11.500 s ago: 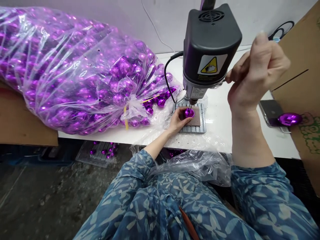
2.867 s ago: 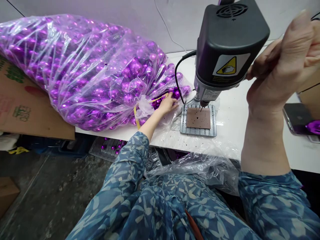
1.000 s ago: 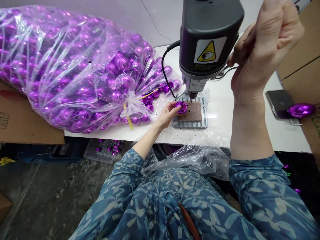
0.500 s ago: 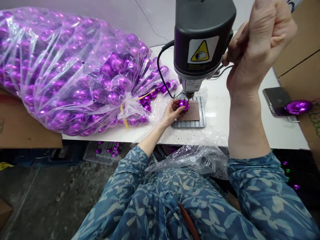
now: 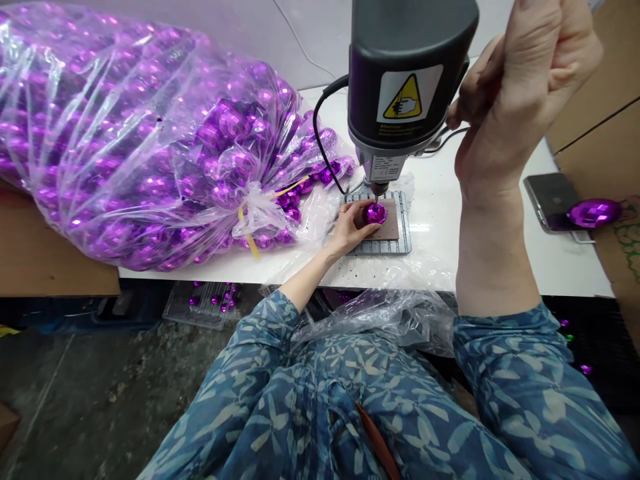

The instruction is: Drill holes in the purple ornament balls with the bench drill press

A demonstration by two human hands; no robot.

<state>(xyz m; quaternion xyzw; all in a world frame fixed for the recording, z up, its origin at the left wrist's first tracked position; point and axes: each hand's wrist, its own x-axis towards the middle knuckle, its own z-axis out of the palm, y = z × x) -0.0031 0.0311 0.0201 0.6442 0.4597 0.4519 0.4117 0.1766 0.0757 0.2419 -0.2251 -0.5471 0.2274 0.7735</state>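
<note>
Fingers cupping purple ball, right hand raised, seemingly clenched

A blue garment is displaying a pale petal-like print. The matching left sleeve and right sleeve are ending along the forearms. A reddish-brown strip is showing at near centre.

A shiny purple faceted ball sits right of frame centre. A black-and-grey drill press rises above it, upright
</note>
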